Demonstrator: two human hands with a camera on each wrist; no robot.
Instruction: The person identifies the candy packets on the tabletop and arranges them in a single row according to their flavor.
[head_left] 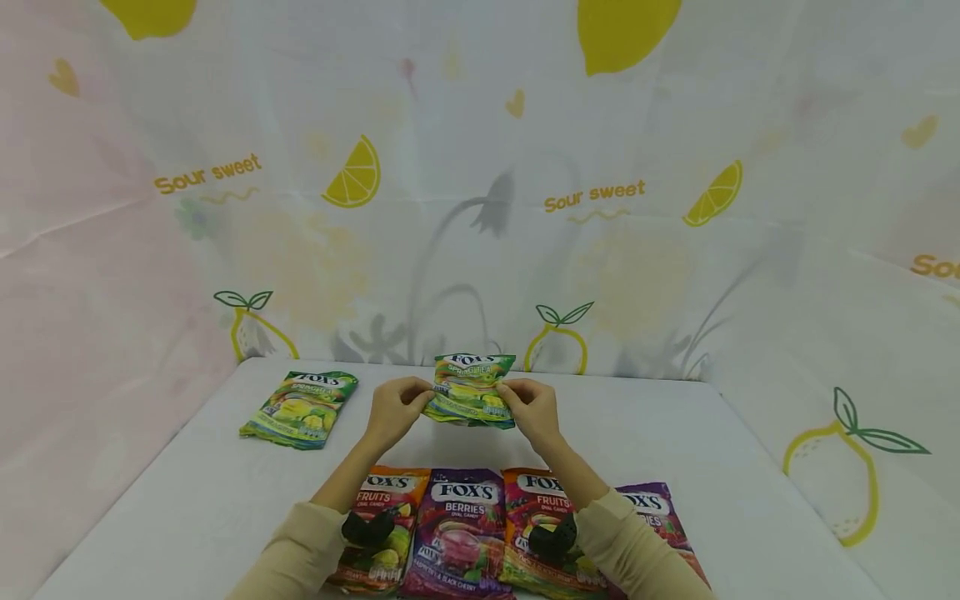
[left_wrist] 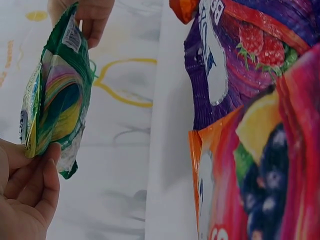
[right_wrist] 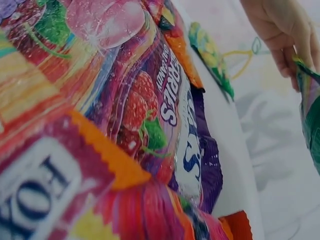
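A green candy bag [head_left: 471, 392] reading "FOX'S Spring Tea" is held up over the far part of the table. My left hand [head_left: 399, 411] pinches its left side between thumb and fingers, and my right hand [head_left: 532, 410] pinches its right side. In the left wrist view the bag [left_wrist: 65, 100] appears edge-on, with the left hand [left_wrist: 27, 187] at its lower end and the right hand [left_wrist: 95, 20] behind its upper end. The right wrist view shows only part of the bag [right_wrist: 312, 115] and the left hand [right_wrist: 282, 32].
Another green candy bag [head_left: 302, 410] lies at the table's far left. Nearer my forearms, a row holds an orange-red fruits bag [head_left: 390, 546], a purple berries bag [head_left: 459, 533], another fruits bag [head_left: 525, 492] and another berries bag [head_left: 660, 517]. A lemon-print cloth [head_left: 480, 167] backs the table.
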